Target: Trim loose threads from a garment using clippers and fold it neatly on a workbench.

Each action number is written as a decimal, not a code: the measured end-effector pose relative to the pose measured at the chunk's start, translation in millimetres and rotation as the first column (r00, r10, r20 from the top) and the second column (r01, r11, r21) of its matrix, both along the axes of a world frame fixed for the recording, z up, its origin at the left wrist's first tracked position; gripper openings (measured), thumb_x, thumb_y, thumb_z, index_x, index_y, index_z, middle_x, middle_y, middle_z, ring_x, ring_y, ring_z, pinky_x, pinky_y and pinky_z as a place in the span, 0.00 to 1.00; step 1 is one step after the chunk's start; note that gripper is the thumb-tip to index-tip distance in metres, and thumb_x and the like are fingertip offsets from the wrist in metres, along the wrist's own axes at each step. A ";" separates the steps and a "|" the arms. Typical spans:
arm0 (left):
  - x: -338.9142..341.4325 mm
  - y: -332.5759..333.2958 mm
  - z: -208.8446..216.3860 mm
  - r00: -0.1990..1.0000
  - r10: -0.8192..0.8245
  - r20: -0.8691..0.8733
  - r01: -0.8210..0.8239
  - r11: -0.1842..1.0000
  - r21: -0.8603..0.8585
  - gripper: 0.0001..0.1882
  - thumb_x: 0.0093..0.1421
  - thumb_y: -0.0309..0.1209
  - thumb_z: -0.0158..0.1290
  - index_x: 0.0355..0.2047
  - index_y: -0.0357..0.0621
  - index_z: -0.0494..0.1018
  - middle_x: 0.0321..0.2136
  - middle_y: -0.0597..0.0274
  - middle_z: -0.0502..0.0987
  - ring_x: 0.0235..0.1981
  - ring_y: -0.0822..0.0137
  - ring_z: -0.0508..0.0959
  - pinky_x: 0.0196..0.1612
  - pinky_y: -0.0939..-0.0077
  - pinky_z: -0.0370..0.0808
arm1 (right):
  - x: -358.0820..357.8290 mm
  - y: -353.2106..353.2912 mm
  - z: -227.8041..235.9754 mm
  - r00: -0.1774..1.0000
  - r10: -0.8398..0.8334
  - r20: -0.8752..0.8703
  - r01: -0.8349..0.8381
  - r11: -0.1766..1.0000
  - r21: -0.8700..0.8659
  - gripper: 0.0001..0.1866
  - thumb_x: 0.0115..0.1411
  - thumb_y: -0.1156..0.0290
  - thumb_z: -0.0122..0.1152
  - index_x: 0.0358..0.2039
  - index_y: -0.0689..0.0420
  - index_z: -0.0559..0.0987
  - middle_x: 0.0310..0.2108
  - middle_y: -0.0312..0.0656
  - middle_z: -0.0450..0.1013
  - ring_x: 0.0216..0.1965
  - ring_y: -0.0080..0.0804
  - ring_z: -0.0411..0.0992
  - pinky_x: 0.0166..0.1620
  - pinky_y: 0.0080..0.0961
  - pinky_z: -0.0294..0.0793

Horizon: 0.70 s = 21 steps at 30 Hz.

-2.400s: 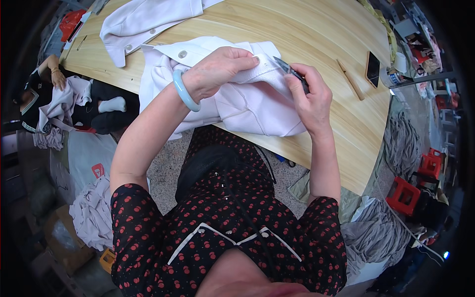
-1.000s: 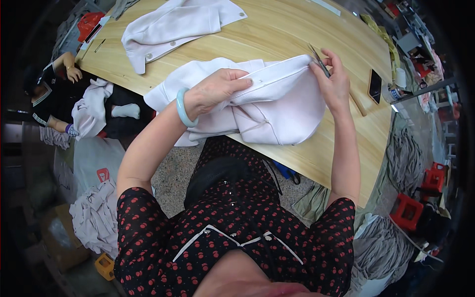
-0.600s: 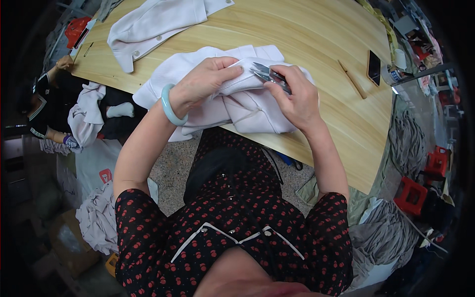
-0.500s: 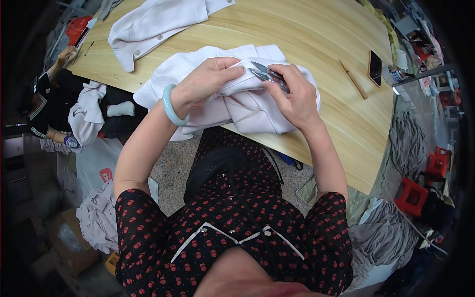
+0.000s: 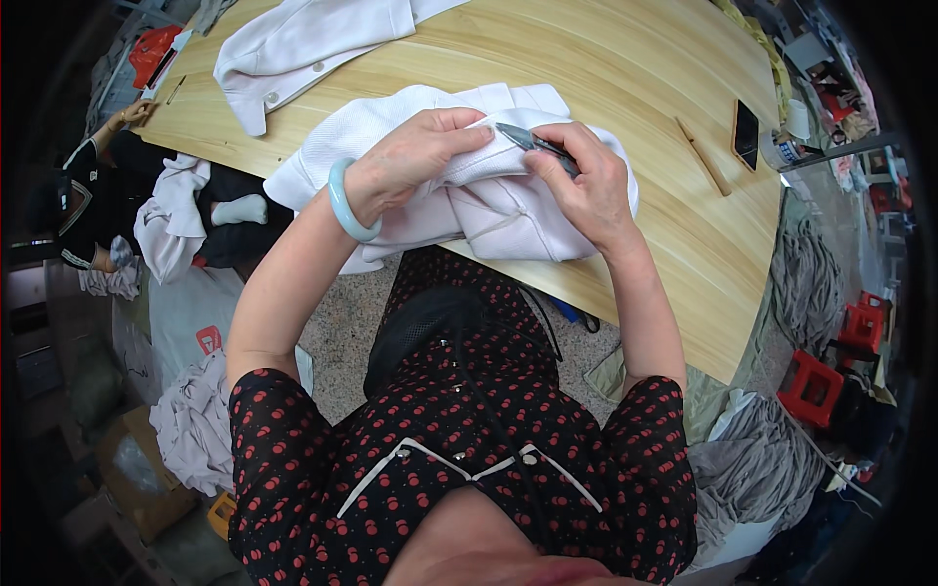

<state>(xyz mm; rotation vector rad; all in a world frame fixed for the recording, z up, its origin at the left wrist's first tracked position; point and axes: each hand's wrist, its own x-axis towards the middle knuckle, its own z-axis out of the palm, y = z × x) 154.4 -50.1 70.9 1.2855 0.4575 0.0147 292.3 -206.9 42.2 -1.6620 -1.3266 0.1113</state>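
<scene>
A white knit garment (image 5: 518, 217) lies bunched at the near edge of the wooden table. My left hand (image 5: 427, 156) pinches a fold of it between thumb and fingers, lifting that edge a little. In my right hand (image 5: 586, 186) is a pair of thread snips (image 5: 515, 136), gripped between thumb and fingers. Their blades are pressed together, with the tips right by my left thumb at the fold. Any thread between the tips is too small to make out.
Another white garment with buttons (image 5: 313, 54) lies farther back on the table (image 5: 625, 59). To the right are a wooden stick (image 5: 703, 156) and a phone (image 5: 745, 135). A co-worker (image 5: 88, 195) sits at the left. Grey cloth heaps (image 5: 762, 479) and red stools (image 5: 811, 388) stand right.
The snips' blades have closed from a spread position near my left thumb. Both hands keep their hold on things. At the left, the co-worker's lower hand has shifted.
</scene>
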 end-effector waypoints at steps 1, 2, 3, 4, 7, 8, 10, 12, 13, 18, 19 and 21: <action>0.0 0.1 -1.9 1.000 0.006 -0.001 -0.006 1.000 -0.002 0.15 0.62 0.31 0.48 0.45 0.33 0.72 0.37 0.59 0.77 0.35 0.74 0.76 0.40 0.82 0.73 | -0.3 0.1 0.3 1.000 -0.012 0.008 0.012 1.000 -0.012 0.11 0.52 0.69 0.63 0.34 0.60 0.77 0.31 0.43 0.75 0.29 0.33 0.75 0.30 0.25 0.73; -0.1 0.2 -2.7 1.000 0.012 -0.001 -0.012 1.000 -0.003 0.15 0.62 0.31 0.47 0.45 0.33 0.72 0.37 0.59 0.77 0.35 0.74 0.76 0.40 0.82 0.73 | -0.3 -0.3 0.7 1.000 -0.010 0.009 0.011 1.000 -0.012 0.11 0.52 0.69 0.63 0.34 0.60 0.77 0.31 0.43 0.75 0.29 0.33 0.75 0.30 0.25 0.73; 0.0 0.4 -1.3 1.000 0.013 0.000 -0.013 1.000 -0.003 0.15 0.62 0.31 0.47 0.45 0.33 0.72 0.37 0.59 0.77 0.35 0.74 0.76 0.40 0.82 0.73 | 0.2 -1.1 1.2 0.999 -0.007 -0.050 0.007 1.000 0.002 0.11 0.51 0.71 0.63 0.35 0.60 0.77 0.30 0.41 0.74 0.30 0.30 0.73 0.32 0.23 0.71; 0.4 0.1 0.6 1.000 0.023 -0.005 -0.023 1.000 -0.002 0.15 0.62 0.31 0.47 0.45 0.34 0.72 0.37 0.59 0.77 0.35 0.74 0.76 0.40 0.82 0.73 | 1.1 -2.6 1.4 0.994 -0.005 -0.109 0.007 1.000 0.016 0.11 0.51 0.73 0.64 0.36 0.60 0.77 0.30 0.40 0.74 0.30 0.26 0.72 0.34 0.21 0.70; 1.9 1.0 0.2 1.000 0.014 -0.001 -0.014 1.000 0.005 0.15 0.62 0.31 0.48 0.45 0.34 0.72 0.37 0.59 0.77 0.35 0.74 0.76 0.40 0.82 0.73 | 5.6 -5.6 1.0 0.989 -0.055 -0.134 0.060 0.998 0.033 0.12 0.51 0.72 0.64 0.36 0.60 0.77 0.30 0.40 0.74 0.31 0.27 0.72 0.35 0.22 0.71; 1.9 1.4 -0.5 1.000 -0.004 0.005 0.004 1.000 0.012 0.15 0.62 0.31 0.48 0.45 0.34 0.72 0.38 0.59 0.77 0.35 0.74 0.76 0.41 0.82 0.73 | 4.4 -5.4 1.8 0.990 -0.053 -0.134 0.058 0.998 0.033 0.12 0.51 0.72 0.64 0.36 0.60 0.77 0.30 0.40 0.74 0.31 0.27 0.72 0.35 0.22 0.71; 1.3 2.1 -0.8 1.000 0.000 0.007 0.000 1.000 0.016 0.15 0.62 0.31 0.48 0.45 0.34 0.72 0.37 0.59 0.77 0.35 0.75 0.76 0.41 0.82 0.73 | 0.9 -4.9 4.5 0.999 -0.008 -0.037 0.009 1.000 0.023 0.12 0.51 0.71 0.65 0.36 0.60 0.76 0.31 0.41 0.74 0.31 0.27 0.72 0.36 0.22 0.71; 2.2 2.6 -2.2 1.000 0.001 0.009 -0.002 1.000 0.019 0.15 0.62 0.31 0.47 0.45 0.34 0.72 0.37 0.59 0.77 0.36 0.75 0.76 0.41 0.82 0.73 | -0.4 -4.4 2.8 0.999 -0.007 -0.043 0.006 1.000 -0.013 0.12 0.51 0.71 0.65 0.36 0.60 0.76 0.31 0.41 0.74 0.31 0.27 0.72 0.36 0.23 0.71; 2.2 3.1 -4.0 1.000 -0.005 0.009 0.005 1.000 0.024 0.15 0.62 0.31 0.47 0.45 0.34 0.72 0.37 0.60 0.77 0.36 0.75 0.76 0.41 0.82 0.73 | -0.8 -3.6 2.0 0.999 -0.001 -0.049 -0.001 0.999 -0.046 0.12 0.51 0.71 0.65 0.36 0.60 0.76 0.32 0.41 0.74 0.31 0.28 0.72 0.36 0.23 0.71; 3.4 1.1 0.2 1.000 -0.016 0.002 0.015 0.999 0.030 0.14 0.63 0.31 0.47 0.45 0.35 0.73 0.37 0.61 0.77 0.35 0.76 0.75 0.40 0.83 0.73 | 3.6 -0.3 9.7 1.000 0.002 -0.015 -0.002 1.000 0.008 0.16 0.51 0.71 0.65 0.41 0.58 0.75 0.33 0.39 0.74 0.31 0.28 0.73 0.36 0.23 0.71; 2.8 3.0 1.2 0.998 -0.059 0.008 0.059 0.997 0.056 0.13 0.63 0.31 0.47 0.45 0.36 0.72 0.37 0.63 0.77 0.35 0.77 0.75 0.41 0.83 0.72 | 2.9 3.4 14.9 0.999 0.022 -0.042 -0.020 0.998 0.053 0.18 0.51 0.71 0.65 0.43 0.57 0.75 0.34 0.38 0.74 0.32 0.28 0.73 0.36 0.23 0.71; 1.3 9.0 -1.4 0.995 -0.095 0.013 0.093 0.992 0.083 0.13 0.63 0.31 0.48 0.44 0.38 0.72 0.36 0.65 0.77 0.35 0.78 0.75 0.41 0.83 0.72 | -1.4 10.2 22.6 0.994 0.045 -0.100 -0.050 0.998 -0.048 0.19 0.50 0.72 0.65 0.44 0.56 0.74 0.34 0.38 0.73 0.33 0.27 0.72 0.37 0.22 0.71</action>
